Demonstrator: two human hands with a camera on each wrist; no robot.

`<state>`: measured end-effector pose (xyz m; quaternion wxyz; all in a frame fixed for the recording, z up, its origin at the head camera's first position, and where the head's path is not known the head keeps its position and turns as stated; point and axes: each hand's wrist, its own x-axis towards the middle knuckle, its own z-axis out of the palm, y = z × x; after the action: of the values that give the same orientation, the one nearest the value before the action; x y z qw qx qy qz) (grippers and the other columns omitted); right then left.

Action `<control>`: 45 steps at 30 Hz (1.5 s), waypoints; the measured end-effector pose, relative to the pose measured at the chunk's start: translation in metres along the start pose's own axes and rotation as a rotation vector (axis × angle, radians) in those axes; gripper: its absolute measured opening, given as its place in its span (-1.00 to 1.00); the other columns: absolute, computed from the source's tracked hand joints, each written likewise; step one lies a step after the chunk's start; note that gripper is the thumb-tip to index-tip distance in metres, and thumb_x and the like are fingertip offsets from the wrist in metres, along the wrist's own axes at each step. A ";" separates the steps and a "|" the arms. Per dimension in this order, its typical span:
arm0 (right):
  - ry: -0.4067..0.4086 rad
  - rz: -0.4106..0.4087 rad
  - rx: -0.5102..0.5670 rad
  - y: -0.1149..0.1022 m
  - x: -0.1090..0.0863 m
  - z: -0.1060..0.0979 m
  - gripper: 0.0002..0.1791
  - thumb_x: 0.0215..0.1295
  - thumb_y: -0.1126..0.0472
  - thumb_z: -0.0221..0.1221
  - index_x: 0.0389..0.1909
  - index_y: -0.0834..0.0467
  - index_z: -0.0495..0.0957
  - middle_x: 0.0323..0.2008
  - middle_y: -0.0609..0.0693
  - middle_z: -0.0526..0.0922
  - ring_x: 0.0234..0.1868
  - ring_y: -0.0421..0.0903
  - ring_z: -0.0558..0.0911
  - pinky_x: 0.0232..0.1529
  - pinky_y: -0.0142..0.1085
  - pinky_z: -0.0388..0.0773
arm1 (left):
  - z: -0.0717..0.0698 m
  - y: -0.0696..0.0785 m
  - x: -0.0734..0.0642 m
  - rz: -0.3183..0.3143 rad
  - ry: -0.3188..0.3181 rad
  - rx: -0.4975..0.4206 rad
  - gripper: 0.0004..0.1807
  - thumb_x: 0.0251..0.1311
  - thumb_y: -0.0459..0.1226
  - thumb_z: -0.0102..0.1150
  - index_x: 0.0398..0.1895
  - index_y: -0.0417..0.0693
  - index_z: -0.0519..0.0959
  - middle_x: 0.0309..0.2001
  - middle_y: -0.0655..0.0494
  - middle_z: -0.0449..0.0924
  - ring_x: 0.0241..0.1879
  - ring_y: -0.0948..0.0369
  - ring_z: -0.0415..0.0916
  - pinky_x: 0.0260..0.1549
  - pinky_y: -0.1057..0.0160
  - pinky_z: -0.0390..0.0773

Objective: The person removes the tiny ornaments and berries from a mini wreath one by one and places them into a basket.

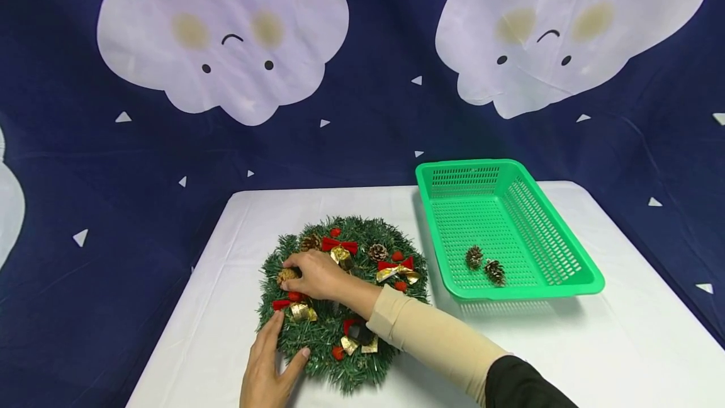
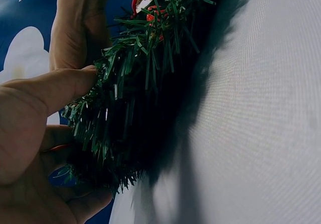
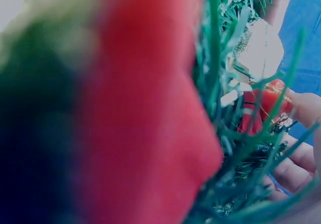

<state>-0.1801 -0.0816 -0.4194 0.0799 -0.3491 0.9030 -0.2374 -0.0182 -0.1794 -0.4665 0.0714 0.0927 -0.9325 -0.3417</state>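
Note:
A green tinsel wreath (image 1: 317,335) with red bows, gold bells and red berries lies flat on the white table. At its left side my right hand (image 1: 320,277) pinches a tan pine cone (image 1: 286,276) between thumb and fingers, against the greenery. My left hand (image 1: 265,370) rests at the lower left rim, thumb and fingers spread along it. In the left wrist view its thumb (image 2: 75,83) touches the wreath's tinsel (image 2: 125,68). A blurred red bow (image 3: 145,108) fills much of the right wrist view, and the cone cannot be made out there.
A green plastic basket (image 1: 578,266) stands at the right of the table, with two dark pine cones (image 1: 484,264) inside. More pine cones (image 1: 377,252) sit on the wreath's upper part. Behind the table (image 1: 204,332) hangs a dark blue cloth (image 1: 391,143) with clouds.

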 end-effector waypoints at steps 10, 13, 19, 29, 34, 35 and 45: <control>0.019 -0.004 0.008 0.001 0.000 0.000 -0.57 0.26 -0.08 0.17 0.12 -0.04 0.53 0.08 -0.13 0.62 0.12 -0.16 0.56 0.13 -0.30 0.52 | -0.001 0.000 0.000 0.004 0.008 0.005 -0.15 0.11 0.00 0.27 0.43 -0.02 0.15 0.39 -0.07 0.18 0.29 -0.15 0.23 0.07 -0.28 0.40; 0.028 -0.007 0.021 0.002 -0.001 0.000 -0.57 0.26 -0.08 0.18 0.11 -0.04 0.53 0.08 -0.11 0.62 0.11 -0.16 0.57 0.12 -0.31 0.53 | -0.001 0.001 0.000 -0.001 0.001 0.005 -0.14 0.11 0.00 0.27 0.44 -0.03 0.15 0.39 -0.07 0.18 0.29 -0.16 0.23 0.06 -0.29 0.40; 0.058 0.007 0.058 0.002 -0.002 -0.003 -0.57 0.25 -0.08 0.18 0.11 -0.05 0.54 0.08 -0.10 0.62 0.11 -0.16 0.57 0.10 -0.32 0.54 | -0.002 0.002 0.000 -0.005 -0.004 0.006 -0.15 0.11 -0.01 0.28 0.43 -0.04 0.15 0.39 -0.08 0.18 0.29 -0.16 0.22 0.07 -0.29 0.39; 0.069 0.003 0.126 0.002 -0.005 -0.010 -0.55 0.26 -0.09 0.18 0.14 -0.05 0.52 0.10 -0.10 0.60 0.12 -0.16 0.56 0.10 -0.31 0.54 | -0.002 0.002 -0.001 -0.006 -0.005 0.010 -0.14 0.12 0.02 0.26 0.44 -0.04 0.14 0.39 -0.08 0.17 0.29 -0.16 0.22 0.07 -0.29 0.38; 0.078 -0.007 0.146 0.000 -0.007 -0.018 -0.55 0.26 -0.10 0.17 0.14 -0.05 0.51 0.10 -0.08 0.60 0.12 -0.16 0.56 0.11 -0.29 0.53 | -0.001 0.001 -0.001 0.003 0.009 0.011 -0.15 0.11 -0.01 0.27 0.43 -0.05 0.16 0.38 -0.09 0.18 0.29 -0.16 0.23 0.07 -0.29 0.39; 0.082 -0.005 0.146 -0.001 -0.008 -0.020 -0.56 0.27 -0.10 0.17 0.14 -0.06 0.51 0.10 -0.08 0.60 0.11 -0.16 0.56 0.14 -0.27 0.52 | -0.001 0.001 -0.001 0.004 0.007 0.012 -0.15 0.11 0.00 0.27 0.43 -0.05 0.15 0.38 -0.09 0.18 0.29 -0.17 0.23 0.06 -0.29 0.39; 0.107 0.003 0.173 -0.005 -0.016 -0.038 -0.54 0.26 -0.10 0.17 0.16 -0.08 0.50 0.10 -0.06 0.60 0.10 -0.14 0.57 0.08 -0.26 0.56 | -0.003 0.002 0.000 -0.024 -0.026 0.018 -0.13 0.13 0.02 0.25 0.45 -0.07 0.12 0.40 -0.12 0.14 0.30 -0.20 0.19 0.07 -0.31 0.37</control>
<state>-0.1769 -0.0593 -0.3841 0.0618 -0.3265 0.8825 -0.3328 -0.0182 -0.1797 -0.4633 0.0544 0.0999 -0.9352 -0.3355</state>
